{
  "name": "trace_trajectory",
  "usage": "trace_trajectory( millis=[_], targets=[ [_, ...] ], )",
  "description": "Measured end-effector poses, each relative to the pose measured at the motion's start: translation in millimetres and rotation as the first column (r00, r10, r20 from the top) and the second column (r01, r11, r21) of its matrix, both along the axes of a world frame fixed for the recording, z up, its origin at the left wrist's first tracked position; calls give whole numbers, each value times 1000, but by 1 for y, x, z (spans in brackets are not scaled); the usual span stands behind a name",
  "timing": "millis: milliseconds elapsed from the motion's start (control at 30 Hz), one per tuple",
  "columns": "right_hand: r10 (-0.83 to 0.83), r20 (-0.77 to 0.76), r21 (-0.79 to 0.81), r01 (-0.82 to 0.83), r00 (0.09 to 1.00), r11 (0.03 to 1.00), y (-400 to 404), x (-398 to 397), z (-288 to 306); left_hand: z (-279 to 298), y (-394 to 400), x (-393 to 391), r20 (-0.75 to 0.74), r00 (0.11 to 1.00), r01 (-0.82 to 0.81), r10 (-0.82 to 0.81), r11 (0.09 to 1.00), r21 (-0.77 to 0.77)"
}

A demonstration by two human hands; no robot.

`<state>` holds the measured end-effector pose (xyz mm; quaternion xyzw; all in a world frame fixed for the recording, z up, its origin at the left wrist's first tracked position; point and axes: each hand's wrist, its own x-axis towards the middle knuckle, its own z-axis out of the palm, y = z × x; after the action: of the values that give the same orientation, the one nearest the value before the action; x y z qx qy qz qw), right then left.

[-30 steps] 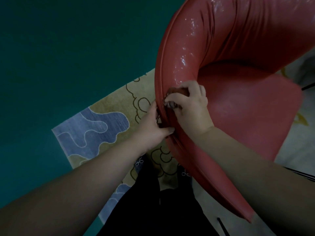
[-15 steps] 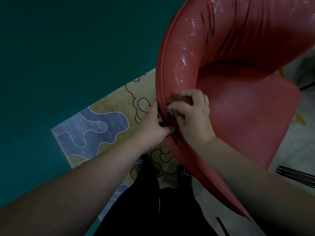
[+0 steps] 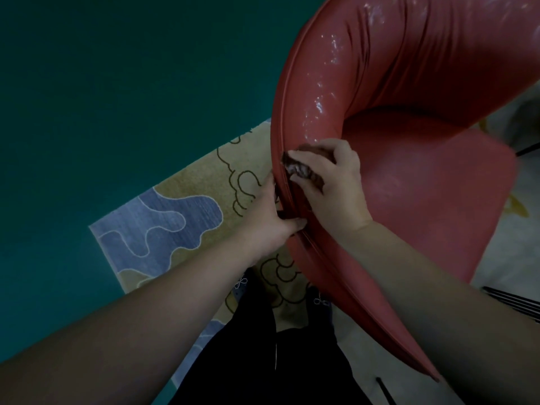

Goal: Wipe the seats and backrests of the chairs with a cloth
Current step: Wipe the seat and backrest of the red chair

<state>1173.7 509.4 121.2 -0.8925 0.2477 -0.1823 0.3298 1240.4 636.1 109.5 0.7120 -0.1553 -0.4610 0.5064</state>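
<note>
Now the cloth [image 3: 304,170] is seen bunched in the right hand [image 3: 333,182], its brown folds and a pale patch showing between the thumb and the curled fingers, which are closed tightly round it. It is pressed against the inner face of the red chair [image 3: 409,147], just inside the piped rim of the backrest where that curves down toward the seat. Compared with a second ago, the cloth is exposed far more: then only a small dark edge was seen under the knuckles, and the hand was laid flatter on the upholstery. The wrist is now turned outward a little, so that the wad is shown to the camera.

The left hand [image 3: 271,220] is kept on the outside of the same rim, just below the right hand. Its thumb is hooked over the piping and its fingers are curled behind the shell, out of sight, so the edge is gripped between them. That grip is unchanged from the earlier frames.

Shiny streaks are picked out on the backrest above the cloth. The chair is stood on a patterned rug [image 3: 175,211] of beige and grey-blue shapes, with dark green floor [image 3: 117,83] beyond it. Dark trousers [image 3: 263,361] are seen at the bottom of the view.
</note>
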Motion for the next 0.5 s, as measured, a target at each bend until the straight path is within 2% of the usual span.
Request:
trace_trajectory(
  millis=[167, 267, 367, 500],
  targets=[
    [248, -137, -46, -257, 959, 965, -5, -24, 7, 1, 0, 3, 112, 993, 34, -35, 999, 15],
    [267, -164, -103, -285, 950, 953, -3, -19, 10, 1, 0, 3, 117, 992, 42, -45, 999, 28],
    [191, -136, -166, -212, 972, 963, -10, 14, 12, 2, -1, 3, 124, 991, 39, -45, 998, 51],
    [36, -49, -24, -37, 998, 999, -14, 12, 2, -2, 0, 2, 61, 998, 31, -32, 999, 10]
  ],
)
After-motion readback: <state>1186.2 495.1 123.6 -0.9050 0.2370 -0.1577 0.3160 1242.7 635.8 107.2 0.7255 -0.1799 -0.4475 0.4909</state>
